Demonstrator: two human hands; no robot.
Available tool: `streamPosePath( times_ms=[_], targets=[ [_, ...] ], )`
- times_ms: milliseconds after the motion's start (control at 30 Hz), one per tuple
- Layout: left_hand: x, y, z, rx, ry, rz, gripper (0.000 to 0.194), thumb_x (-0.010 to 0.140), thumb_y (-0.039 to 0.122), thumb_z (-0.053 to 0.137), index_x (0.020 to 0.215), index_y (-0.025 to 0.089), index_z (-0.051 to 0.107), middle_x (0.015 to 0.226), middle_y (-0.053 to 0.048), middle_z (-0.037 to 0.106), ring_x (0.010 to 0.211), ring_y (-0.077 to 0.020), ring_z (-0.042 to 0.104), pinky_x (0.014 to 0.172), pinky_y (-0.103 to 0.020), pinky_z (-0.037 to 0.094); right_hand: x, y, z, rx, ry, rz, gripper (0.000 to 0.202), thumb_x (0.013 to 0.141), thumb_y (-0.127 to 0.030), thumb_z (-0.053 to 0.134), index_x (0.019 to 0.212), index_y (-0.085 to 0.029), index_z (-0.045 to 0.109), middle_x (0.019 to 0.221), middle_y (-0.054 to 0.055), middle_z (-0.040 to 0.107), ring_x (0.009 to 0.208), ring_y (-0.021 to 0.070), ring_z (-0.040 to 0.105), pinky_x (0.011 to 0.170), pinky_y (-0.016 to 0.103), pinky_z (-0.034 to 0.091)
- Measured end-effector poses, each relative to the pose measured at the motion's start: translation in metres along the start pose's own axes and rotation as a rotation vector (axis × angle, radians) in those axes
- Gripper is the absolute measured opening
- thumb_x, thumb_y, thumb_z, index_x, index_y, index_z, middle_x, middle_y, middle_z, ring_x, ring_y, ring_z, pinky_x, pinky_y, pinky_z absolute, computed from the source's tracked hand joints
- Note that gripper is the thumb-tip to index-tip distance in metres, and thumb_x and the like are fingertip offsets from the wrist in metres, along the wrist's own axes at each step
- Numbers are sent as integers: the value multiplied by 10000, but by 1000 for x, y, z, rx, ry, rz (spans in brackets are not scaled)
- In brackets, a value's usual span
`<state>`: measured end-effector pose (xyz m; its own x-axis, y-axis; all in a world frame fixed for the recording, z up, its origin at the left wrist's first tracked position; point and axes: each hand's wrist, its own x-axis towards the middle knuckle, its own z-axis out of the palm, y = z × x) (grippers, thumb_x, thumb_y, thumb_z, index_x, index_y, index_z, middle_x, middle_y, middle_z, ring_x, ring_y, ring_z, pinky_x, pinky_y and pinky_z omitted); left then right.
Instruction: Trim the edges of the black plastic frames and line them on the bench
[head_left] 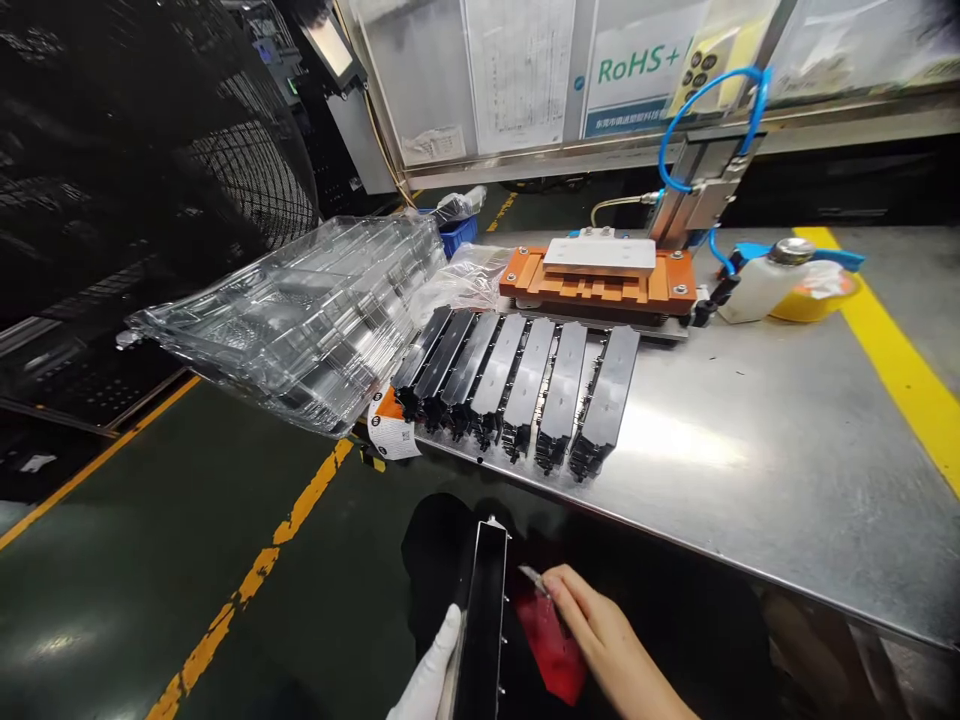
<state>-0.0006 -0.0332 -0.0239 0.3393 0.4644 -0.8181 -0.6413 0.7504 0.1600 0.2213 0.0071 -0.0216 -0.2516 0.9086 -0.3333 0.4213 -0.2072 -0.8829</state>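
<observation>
My left hand (435,665), in a white glove, is closed on the side of a long black plastic housing (487,610) held upright below the bench edge. Small pins stick out along the housing's right side. My bare right hand (581,610) pinches a small knife (533,578), its pale blade pointing left towards the housing without touching it. Several similar black housings (553,395) lie side by side in a slanted row on the metal bench. Below my right hand is a red object (551,645), whose kind I cannot make out.
A fixture with an orange block (679,280) and blue air hose stands behind the row. Clear plastic trays (300,310) are stacked at left. A white bottle (761,285) and a yellow tape roll (814,298) stand at right. The metal bench (750,480) has a long front edge.
</observation>
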Motion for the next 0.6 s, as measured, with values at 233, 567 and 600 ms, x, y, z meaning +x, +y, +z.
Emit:
streamPosePath(
  times_ms=[233,567,600],
  targets=[
    [-7,10,7,20,3,18,366,917,388,592,1219,182,573,1208,-88,617,999,-221,632,828,-432,561,-9,-28,2,-96,14,-137,324,1001,-519,345,1001,-347,619,937,-55,693,857,140,666,773,217,471],
    [-5,10,14,-19,52,125,364,919,392,589,1228,199,577,1237,-92,616,1029,-230,630,849,-447,560,-21,-37,-3,-164,-36,-179,334,1012,-481,347,921,-310,619,835,-44,689,753,138,670,697,221,484],
    [-5,10,14,-21,59,139,358,921,386,587,1227,200,579,1236,-92,622,1026,-226,635,852,-446,561,-21,-37,-2,-169,-34,-188,335,1011,-484,348,927,-312,623,841,-40,690,757,139,670,700,221,484]
  ],
)
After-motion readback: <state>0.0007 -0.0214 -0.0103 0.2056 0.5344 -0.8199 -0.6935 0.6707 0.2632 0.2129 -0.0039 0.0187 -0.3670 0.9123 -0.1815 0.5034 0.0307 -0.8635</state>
